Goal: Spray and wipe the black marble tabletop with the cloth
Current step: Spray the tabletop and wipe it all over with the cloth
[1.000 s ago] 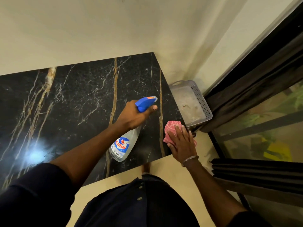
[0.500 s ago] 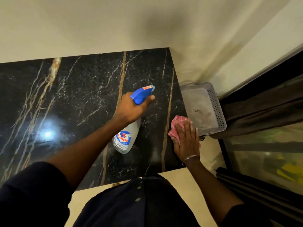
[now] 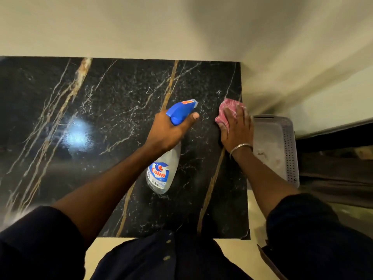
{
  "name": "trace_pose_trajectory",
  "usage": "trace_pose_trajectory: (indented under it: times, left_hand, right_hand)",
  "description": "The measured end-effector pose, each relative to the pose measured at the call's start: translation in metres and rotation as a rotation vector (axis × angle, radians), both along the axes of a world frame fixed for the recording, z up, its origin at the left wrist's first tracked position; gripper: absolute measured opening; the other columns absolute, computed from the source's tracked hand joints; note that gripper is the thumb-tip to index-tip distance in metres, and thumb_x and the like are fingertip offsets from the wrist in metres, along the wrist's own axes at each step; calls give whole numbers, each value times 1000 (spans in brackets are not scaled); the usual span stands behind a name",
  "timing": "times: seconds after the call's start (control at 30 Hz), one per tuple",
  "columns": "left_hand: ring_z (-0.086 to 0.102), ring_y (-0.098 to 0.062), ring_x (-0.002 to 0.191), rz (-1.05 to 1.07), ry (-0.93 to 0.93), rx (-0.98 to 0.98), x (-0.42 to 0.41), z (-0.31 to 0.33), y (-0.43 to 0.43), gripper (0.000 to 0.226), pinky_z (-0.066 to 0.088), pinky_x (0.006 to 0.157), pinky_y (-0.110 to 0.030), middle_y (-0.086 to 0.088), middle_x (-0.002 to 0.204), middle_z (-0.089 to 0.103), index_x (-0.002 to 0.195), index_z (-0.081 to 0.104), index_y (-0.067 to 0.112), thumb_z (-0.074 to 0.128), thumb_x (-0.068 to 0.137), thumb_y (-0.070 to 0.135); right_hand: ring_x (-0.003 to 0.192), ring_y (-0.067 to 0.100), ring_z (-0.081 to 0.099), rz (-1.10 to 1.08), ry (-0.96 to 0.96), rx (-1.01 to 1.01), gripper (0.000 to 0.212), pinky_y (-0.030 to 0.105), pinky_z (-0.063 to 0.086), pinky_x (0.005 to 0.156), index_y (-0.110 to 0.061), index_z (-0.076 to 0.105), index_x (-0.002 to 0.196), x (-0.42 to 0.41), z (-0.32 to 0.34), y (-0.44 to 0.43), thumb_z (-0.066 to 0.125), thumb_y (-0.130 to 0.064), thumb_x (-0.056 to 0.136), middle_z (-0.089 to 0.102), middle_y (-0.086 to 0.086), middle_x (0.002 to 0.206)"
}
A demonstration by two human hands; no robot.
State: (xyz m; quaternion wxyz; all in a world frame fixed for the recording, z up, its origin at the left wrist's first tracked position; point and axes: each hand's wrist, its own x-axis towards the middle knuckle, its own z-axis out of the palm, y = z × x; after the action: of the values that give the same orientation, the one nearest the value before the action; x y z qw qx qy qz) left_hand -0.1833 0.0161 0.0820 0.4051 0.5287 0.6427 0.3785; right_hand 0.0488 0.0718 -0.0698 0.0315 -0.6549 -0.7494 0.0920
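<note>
The black marble tabletop [image 3: 101,122] with gold and white veins fills the middle of the view. My left hand [image 3: 167,132] grips a clear spray bottle [image 3: 163,172] with a blue trigger head, held above the right part of the top, nozzle pointing away from me. My right hand [image 3: 236,130] lies flat on a pink checked cloth [image 3: 228,107], pressing it on the marble near the right edge, towards the back.
A grey perforated plastic basket [image 3: 288,150] stands just past the table's right edge. A cream wall [image 3: 161,27] runs behind the table. Dark curtains [image 3: 333,170] hang at the right. A light reflection glares on the marble at the left.
My right hand has slid the cloth away from me along the right edge, from the front corner towards the back. The bottle hand stays over the right part of the top.
</note>
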Motion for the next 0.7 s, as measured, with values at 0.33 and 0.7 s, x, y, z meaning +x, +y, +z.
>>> trace_pose_trajectory:
  times: [0.33,0.7]
  left_hand:
    - [51,-24,58,45,13,3,-4,-3,36,33,47,61,-36,-18,67,55,95,64,-1,66,90,32]
    - [47,-7,52,-12,32,39,2,2,26,28,42,53,-24,6,58,48,91,63,3,65,91,31]
  right_hand:
    - [147,40,17,38,3,-38,59,57,14,119,-31,30,152,-24,-1,152,38,-44,95,20,16,161]
    - [150,39,9,44,7,-72,59,59,10,119,-31,26,154,-20,2,132,38,-43,98,14,12,163]
